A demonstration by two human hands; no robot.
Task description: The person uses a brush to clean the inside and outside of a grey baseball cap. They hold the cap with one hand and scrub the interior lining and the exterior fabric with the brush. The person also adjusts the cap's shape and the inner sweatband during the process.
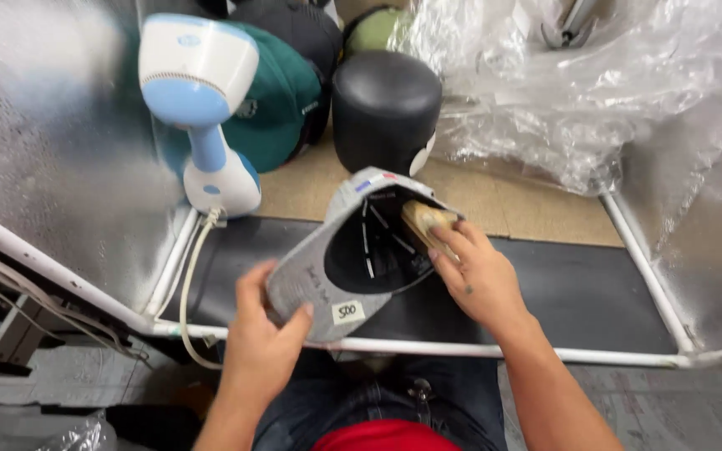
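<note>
left hand (pixel 261 347): holds grey cap (pixel 336 267) brim | right hand (pixel 478 276): presses tan block (pixel 424 221) inside cap

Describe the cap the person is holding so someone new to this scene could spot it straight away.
Start at the dark mat framed by white tubing. Just above its near edge, the left hand grips the brim of a grey cap turned upside down, while the right hand pushes a tan block into its dark crown. Unlike the green cap standing behind, it is upturned and has a small white sticker under the brim.
</note>
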